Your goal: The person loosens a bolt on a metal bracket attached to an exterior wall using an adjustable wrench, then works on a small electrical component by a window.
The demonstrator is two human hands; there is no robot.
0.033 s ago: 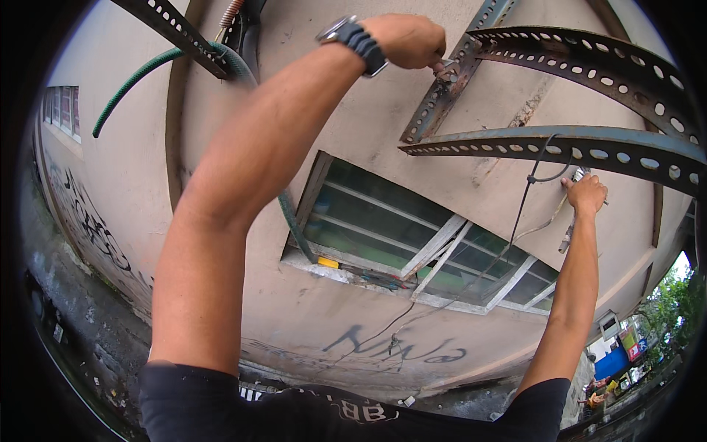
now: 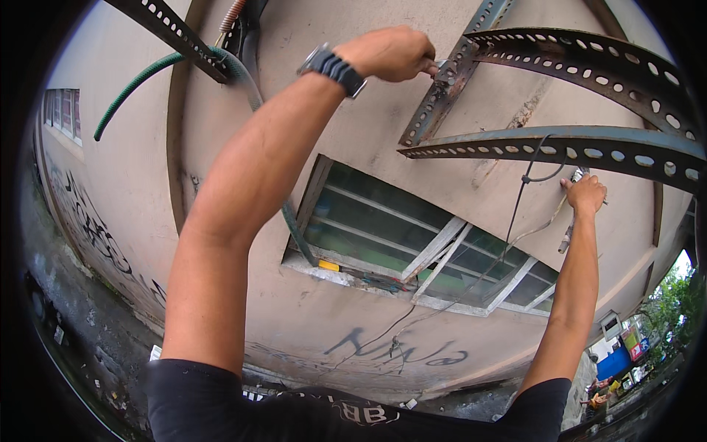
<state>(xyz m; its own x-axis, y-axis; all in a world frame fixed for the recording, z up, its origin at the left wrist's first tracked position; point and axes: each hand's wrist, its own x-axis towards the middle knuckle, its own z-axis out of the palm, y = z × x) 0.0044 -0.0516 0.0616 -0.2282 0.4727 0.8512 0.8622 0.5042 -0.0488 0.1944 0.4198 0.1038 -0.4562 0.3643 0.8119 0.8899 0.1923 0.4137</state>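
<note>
My left hand (image 2: pixel 394 55), with a watch (image 2: pixel 335 70) on its wrist, is raised to the upright leg of a slotted angle-iron bracket (image 2: pixel 433 103) on the wall. Its fingers are closed in a pinch beside the leg's bolted part. A bit of shiny metal shows at the fingertips, too small to name. Further right and lower, below the bracket's lower arm (image 2: pixel 508 149), my right hand (image 2: pixel 587 193) is closed against the wall. Silvery metal shows above its fingers, and a worn, narrow strip (image 2: pixel 566 239) shows below. What it grips is mostly hidden.
The bracket's upper arm (image 2: pixel 582 53) juts out right. A black cable (image 2: pixel 521 191) hangs from the lower arm past a barred window (image 2: pixel 383 214). A yellow object (image 2: pixel 329 265) lies on the sill. Another slotted bar (image 2: pixel 173 37) and a green hose (image 2: pixel 136 87) are upper left.
My left hand has shifted a little left and down, and its forearm has moved with it. My right hand stays in the same place.
</note>
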